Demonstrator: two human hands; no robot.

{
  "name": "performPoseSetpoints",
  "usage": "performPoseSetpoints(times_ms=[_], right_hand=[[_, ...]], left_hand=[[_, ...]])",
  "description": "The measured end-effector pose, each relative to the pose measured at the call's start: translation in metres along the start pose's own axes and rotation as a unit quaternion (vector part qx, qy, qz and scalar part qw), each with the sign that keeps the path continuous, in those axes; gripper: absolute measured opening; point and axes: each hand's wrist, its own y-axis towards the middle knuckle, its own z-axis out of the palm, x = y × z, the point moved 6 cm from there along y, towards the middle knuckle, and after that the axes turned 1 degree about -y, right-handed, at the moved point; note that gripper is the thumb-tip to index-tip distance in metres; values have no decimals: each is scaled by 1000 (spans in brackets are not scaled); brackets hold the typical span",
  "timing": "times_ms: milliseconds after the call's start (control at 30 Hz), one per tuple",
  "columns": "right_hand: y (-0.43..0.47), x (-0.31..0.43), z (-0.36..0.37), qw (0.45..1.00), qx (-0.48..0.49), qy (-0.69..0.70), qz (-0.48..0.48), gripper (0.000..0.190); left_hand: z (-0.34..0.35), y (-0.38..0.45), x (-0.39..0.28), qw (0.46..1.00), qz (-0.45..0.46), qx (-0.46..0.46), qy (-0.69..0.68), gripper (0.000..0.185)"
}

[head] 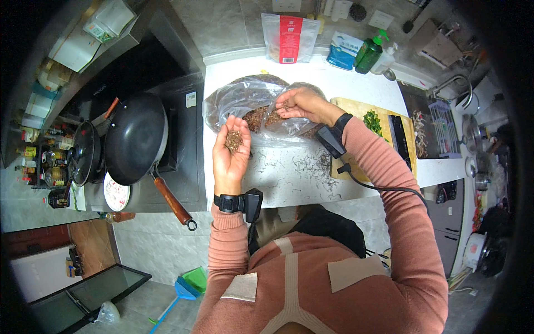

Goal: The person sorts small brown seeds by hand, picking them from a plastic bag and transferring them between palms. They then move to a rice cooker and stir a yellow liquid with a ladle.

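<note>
My left hand [230, 152] is turned palm up, with a small heap of coarse brown dried bits [234, 141] in its cupped palm. It is in front of the left side of a large clear plastic bag [238, 94], which lies opened on the white counter. Inside the bag is a mass of similar reddish-brown dried bits [255, 120]. Over the bag's right part, my right hand [301, 103] has its fingers curved, and some brown specks show against them. Dark thin shreds [317, 167] are scattered on the counter in front of the bag.
A wooden cutting board [340, 169] with chopped green leaves [372, 122] and a cleaver [399, 135] lies right. A wok [135, 140] sits on the stove, its handle [171, 200] jutting past the front edge. Behind stand a red-striped pouch [290, 39] and a green pump bottle [368, 54].
</note>
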Motion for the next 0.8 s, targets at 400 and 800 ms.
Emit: performPoseSetpoints(times_ms=[400,800], right_hand=[[-12,5,2,987,50,145,39,33],[-7,-1,-3,990,22,137,8,29]], left_hand=[[0,1,7,999,-28,11,-34,28],[-2,-1,10,999,-18,-5,-44,29]])
